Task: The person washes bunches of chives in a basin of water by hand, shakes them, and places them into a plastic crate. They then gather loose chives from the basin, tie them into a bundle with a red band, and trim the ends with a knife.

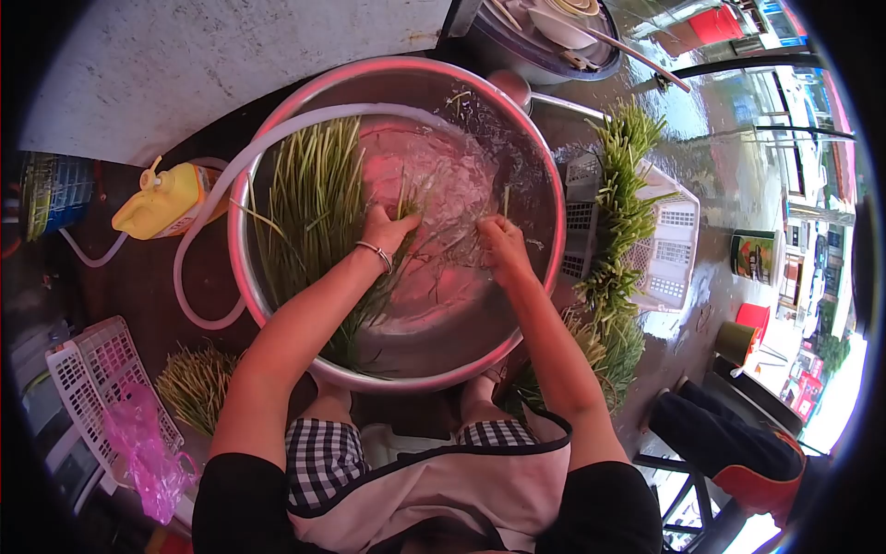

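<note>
A wide metal basin (pixel 434 355) of water stands in front of me. A bundle of long green stalks (pixel 314 180) lies along its left side. My left hand (pixel 389 233), with a bracelet at the wrist, is closed around a few green stalks (pixel 406 198) at the water's surface. To the right, my right hand (pixel 503 245) is closed with its fingers pinched together. Thin leafy strands stretch in the water between both hands, but what the right fingers grip is too small to name. A pale hose (pixel 323 114) runs over the rim, and the water is churned near its end.
More greens (pixel 620 222) lie across white plastic crates (pixel 678 235) on the right. At left are a yellow jug (pixel 166 198), a bunch of stalks (pixel 197 386) and a white crate (pixel 101 360) with a pink plastic bag (pixel 143 443). A tub of utensils (pixel 544 46) stands behind; another person sits right.
</note>
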`<state>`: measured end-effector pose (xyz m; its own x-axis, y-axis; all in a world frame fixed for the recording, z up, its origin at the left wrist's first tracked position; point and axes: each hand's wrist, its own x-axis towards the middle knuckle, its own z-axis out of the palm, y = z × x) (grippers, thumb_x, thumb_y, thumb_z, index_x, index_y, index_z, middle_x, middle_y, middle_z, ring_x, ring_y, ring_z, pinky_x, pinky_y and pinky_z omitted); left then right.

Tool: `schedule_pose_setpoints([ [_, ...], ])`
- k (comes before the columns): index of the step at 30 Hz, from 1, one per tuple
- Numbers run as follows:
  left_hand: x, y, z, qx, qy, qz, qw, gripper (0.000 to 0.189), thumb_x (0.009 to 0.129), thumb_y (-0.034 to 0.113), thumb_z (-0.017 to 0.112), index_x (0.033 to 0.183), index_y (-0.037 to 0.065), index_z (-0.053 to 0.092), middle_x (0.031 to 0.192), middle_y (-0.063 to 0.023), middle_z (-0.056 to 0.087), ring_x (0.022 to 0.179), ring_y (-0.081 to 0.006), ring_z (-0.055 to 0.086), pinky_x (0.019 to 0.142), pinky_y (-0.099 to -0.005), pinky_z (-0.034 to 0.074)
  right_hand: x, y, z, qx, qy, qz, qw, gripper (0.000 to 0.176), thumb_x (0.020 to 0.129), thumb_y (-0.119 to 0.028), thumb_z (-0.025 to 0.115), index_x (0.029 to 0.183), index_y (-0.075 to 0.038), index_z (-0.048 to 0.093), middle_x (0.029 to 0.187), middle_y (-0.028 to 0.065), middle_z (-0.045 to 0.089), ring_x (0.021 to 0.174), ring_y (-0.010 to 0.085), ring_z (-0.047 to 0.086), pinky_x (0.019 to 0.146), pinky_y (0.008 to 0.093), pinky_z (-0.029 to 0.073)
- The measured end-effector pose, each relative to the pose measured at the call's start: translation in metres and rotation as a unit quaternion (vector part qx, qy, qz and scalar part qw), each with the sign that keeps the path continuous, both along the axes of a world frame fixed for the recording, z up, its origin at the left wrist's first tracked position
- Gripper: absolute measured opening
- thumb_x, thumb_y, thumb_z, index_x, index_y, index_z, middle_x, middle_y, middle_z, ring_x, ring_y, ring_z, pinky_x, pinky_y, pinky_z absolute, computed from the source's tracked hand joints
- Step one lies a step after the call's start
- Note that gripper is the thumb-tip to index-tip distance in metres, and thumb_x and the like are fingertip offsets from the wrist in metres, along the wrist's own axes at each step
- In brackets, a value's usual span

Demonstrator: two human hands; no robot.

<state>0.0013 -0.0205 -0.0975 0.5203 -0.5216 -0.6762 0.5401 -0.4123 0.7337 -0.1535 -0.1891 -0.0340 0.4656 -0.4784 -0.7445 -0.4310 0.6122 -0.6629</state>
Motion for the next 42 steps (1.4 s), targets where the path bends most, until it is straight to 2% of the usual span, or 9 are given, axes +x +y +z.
schedule_pose_setpoints([
  [3, -0.014, 0.000, 0.055, -0.097, 0.088, 0.073, 0.989, 0.038, 0.090, 0.010, 0.069, 0.124, 0.001, 0.053, 0.101, -0.0096, 0.066, 0.081, -0.0227, 0.070, 0.062, -0.0344, 0.061, -0.011, 0.014, 0.005, -0.102, -0.086, 0.018, 0.991, 0.004, 0.088, -0.010, 0.060, 0.086, -0.010, 0.056, 0.070, -0.0031, 0.052, 0.052, 0.0033, 0.039, 0.040, 0.0205, 0.027],
  [9, -0.011, 0.016, 0.067, -0.222, 0.215, 0.068, 0.949, 0.032, 0.093, 0.009, 0.065, 0.121, 0.001, 0.054, 0.100, -0.0099, 0.067, 0.088, -0.0216, 0.070, 0.070, -0.0368, 0.061, -0.015, 0.020, 0.029, 0.026, -0.147, 0.016, 0.989, 0.005, 0.088, -0.004, 0.051, 0.090, -0.008, 0.051, 0.095, 0.0116, 0.066, 0.063, 0.0062, 0.051, 0.041, 0.0185, 0.033],
  [13, -0.022, 0.014, 0.041, -0.177, 0.120, 0.043, 0.976, 0.027, 0.093, 0.010, 0.064, 0.117, 0.002, 0.054, 0.101, -0.0106, 0.067, 0.089, -0.0224, 0.069, 0.071, -0.0374, 0.061, -0.005, 0.029, 0.027, 0.094, -0.206, -0.031, 0.974, 0.015, 0.088, -0.007, 0.055, 0.103, -0.005, 0.055, 0.084, 0.0051, 0.060, 0.064, 0.0063, 0.050, 0.042, 0.0180, 0.032],
  [15, -0.022, 0.008, 0.023, -0.084, -0.001, -0.021, 0.996, 0.026, 0.093, 0.009, 0.064, 0.116, 0.002, 0.054, 0.102, -0.0112, 0.067, 0.088, -0.0223, 0.070, 0.069, -0.0366, 0.061, 0.002, 0.031, 0.023, 0.038, -0.123, 0.023, 0.991, 0.025, 0.088, -0.013, 0.064, 0.110, -0.004, 0.058, 0.082, 0.0014, 0.056, 0.064, 0.0049, 0.048, 0.043, 0.0176, 0.030],
  [19, -0.025, 0.008, 0.058, -0.131, 0.126, 0.040, 0.982, 0.033, 0.091, 0.010, 0.067, 0.120, 0.000, 0.052, 0.099, -0.0099, 0.067, 0.085, -0.0188, 0.069, 0.063, -0.0326, 0.060, -0.002, 0.034, 0.016, 0.009, -0.062, 0.065, 0.996, 0.046, 0.084, -0.022, 0.076, 0.124, -0.005, 0.060, 0.077, -0.0043, 0.056, 0.058, 0.0029, 0.044, 0.046, 0.0168, 0.029],
  [33, -0.042, 0.013, 0.051, -0.111, 0.069, 0.011, 0.991, 0.018, 0.095, 0.016, 0.062, 0.107, 0.003, 0.063, 0.091, -0.0036, 0.067, 0.078, -0.0092, 0.063, 0.072, -0.0241, 0.052, 0.002, 0.055, 0.006, 0.060, -0.099, -0.011, 0.993, 0.023, 0.086, -0.019, 0.073, 0.106, -0.007, 0.070, 0.069, -0.0062, 0.054, 0.054, 0.0029, 0.044, 0.043, 0.0176, 0.029],
  [36, -0.048, 0.012, 0.044, -0.145, -0.007, 0.001, 0.989, 0.017, 0.096, 0.016, 0.060, 0.107, 0.003, 0.060, 0.089, -0.0042, 0.067, 0.074, -0.0100, 0.064, 0.065, -0.0249, 0.053, 0.004, 0.054, -0.002, 0.035, -0.085, -0.001, 0.996, 0.024, 0.086, -0.021, 0.074, 0.106, -0.008, 0.071, 0.067, -0.0065, 0.054, 0.051, 0.0038, 0.042, 0.042, 0.0184, 0.029],
  [39, -0.042, 0.011, 0.064, -0.032, 0.038, 0.017, 0.999, 0.016, 0.095, 0.012, 0.060, 0.103, 0.000, 0.055, 0.083, -0.0061, 0.065, 0.070, -0.0137, 0.067, 0.054, -0.0297, 0.055, 0.000, 0.052, -0.005, 0.024, -0.041, -0.001, 0.999, 0.025, 0.084, -0.023, 0.076, 0.103, -0.007, 0.072, 0.068, -0.0059, 0.055, 0.051, 0.0045, 0.043, 0.043, 0.0196, 0.031],
  [42, -0.045, 0.012, 0.055, -0.109, -0.071, -0.011, 0.991, 0.016, 0.094, 0.012, 0.060, 0.102, 0.000, 0.052, 0.080, -0.0075, 0.064, 0.066, -0.0150, 0.068, 0.053, -0.0307, 0.056, -0.001, 0.052, 0.004, 0.038, -0.043, 0.019, 0.998, 0.022, 0.084, -0.023, 0.077, 0.098, -0.008, 0.069, 0.068, -0.0060, 0.053, 0.053, 0.0036, 0.044, 0.043, 0.0200, 0.030],
])
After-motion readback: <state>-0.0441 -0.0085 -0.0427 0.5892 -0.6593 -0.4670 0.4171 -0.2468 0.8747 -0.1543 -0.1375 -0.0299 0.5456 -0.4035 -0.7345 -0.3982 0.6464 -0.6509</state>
